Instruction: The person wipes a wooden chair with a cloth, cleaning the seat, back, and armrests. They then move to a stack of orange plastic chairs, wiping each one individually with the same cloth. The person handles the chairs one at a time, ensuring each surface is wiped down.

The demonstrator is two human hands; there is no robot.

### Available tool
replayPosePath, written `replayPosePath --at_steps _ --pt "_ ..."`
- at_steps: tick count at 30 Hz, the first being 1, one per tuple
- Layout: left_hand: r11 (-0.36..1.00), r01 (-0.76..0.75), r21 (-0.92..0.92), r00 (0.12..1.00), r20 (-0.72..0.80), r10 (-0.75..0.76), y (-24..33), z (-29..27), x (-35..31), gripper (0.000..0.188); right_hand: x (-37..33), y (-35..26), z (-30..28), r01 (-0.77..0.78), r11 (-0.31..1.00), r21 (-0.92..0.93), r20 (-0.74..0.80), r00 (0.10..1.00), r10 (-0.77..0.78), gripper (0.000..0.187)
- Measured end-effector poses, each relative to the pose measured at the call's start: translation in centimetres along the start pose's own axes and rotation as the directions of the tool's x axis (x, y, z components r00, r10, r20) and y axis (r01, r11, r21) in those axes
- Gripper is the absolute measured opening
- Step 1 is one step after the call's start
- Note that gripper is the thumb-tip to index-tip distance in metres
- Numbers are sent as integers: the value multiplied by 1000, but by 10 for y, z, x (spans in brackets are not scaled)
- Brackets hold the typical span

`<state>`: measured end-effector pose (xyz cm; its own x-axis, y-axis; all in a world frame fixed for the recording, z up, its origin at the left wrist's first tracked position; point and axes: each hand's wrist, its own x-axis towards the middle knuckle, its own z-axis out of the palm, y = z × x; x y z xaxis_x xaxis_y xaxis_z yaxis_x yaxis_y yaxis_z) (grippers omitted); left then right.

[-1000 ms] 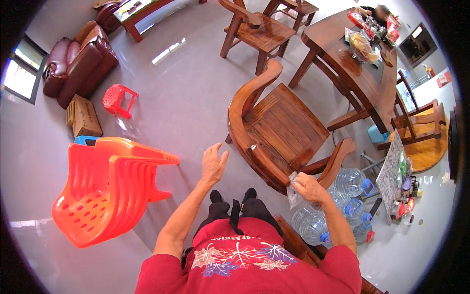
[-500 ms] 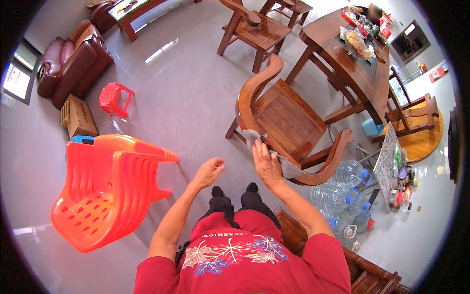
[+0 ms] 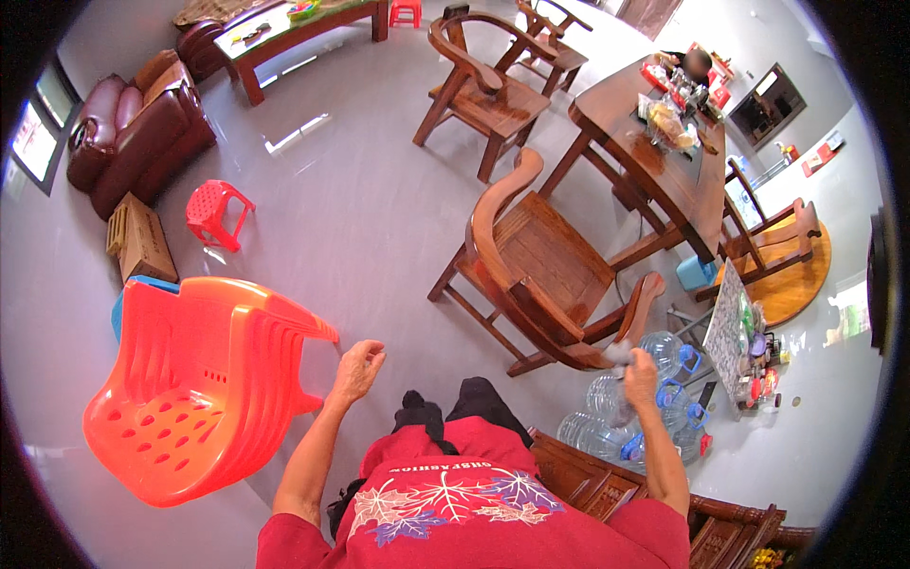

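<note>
My right hand (image 3: 642, 377) is closed around a grey cloth (image 3: 618, 355), which touches the curved top rail of a wooden armchair (image 3: 555, 247) near its right arm end. The cloth is bunched and partly hidden by my fingers, and a part of it hangs below the rail. My left hand (image 3: 359, 370) hovers over the floor with nothing in it, its fingers loosely bent and apart. It is nearest to a stack of orange plastic chairs (image 3: 204, 379).
Clear plastic water jugs (image 3: 602, 436) stand beside the armchair. A wooden table (image 3: 645, 133) is beyond it, with a person (image 3: 697, 66) at its far end. Carved wooden furniture (image 3: 597, 484) is close on my right. A red stool (image 3: 220, 213) and cardboard box (image 3: 142, 242) stand left.
My right hand has slid the cloth rightward along the chair's rail, from the middle of the back toward the right arm. My left hand has moved left and nearer to me.
</note>
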<state>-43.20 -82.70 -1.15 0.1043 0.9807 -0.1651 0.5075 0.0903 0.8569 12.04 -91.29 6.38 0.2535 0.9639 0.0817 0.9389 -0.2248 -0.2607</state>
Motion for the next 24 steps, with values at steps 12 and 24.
replayPosePath --at_steps 12,24 --pt "811 98 577 756 -573 316 4 -119 51 32 168 -294 31 733 653 -192 -294 592 -751 21" --pt "451 366 814 917 -398 -25 -68 -149 78 40 262 -305 165 903 419 -99 389 423 -819 17"
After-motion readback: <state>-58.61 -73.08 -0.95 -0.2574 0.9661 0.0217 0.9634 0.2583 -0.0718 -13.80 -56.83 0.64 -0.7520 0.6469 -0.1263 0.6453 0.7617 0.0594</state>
